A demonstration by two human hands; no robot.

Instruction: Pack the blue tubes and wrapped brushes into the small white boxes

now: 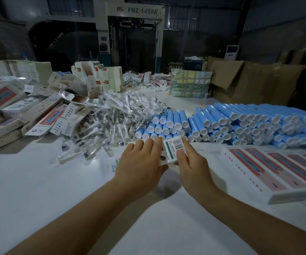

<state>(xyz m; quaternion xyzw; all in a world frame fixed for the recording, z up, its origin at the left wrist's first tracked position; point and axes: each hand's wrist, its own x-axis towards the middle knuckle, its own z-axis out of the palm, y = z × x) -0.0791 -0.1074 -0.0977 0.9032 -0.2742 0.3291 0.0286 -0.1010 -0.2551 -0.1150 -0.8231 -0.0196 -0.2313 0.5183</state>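
Left of frame: heaped open white cardboard boxes (43, 115). Centre: clear-wrapped brushes (111, 115), then both hands, left (141, 162) and right (192, 162), gripping one small white barcoded box (173, 148) above the white counter (56, 190). Right: stacked blue white-capped tubes (240, 124).

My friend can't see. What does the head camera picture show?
Two hands, left hand and right hand, hold a small white box over a white table. Behind lie stacked blue tubes and a pile of wrapped brushes.

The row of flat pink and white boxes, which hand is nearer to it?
Right. The right hand lies beside the boxes; the left hand lies beyond it.
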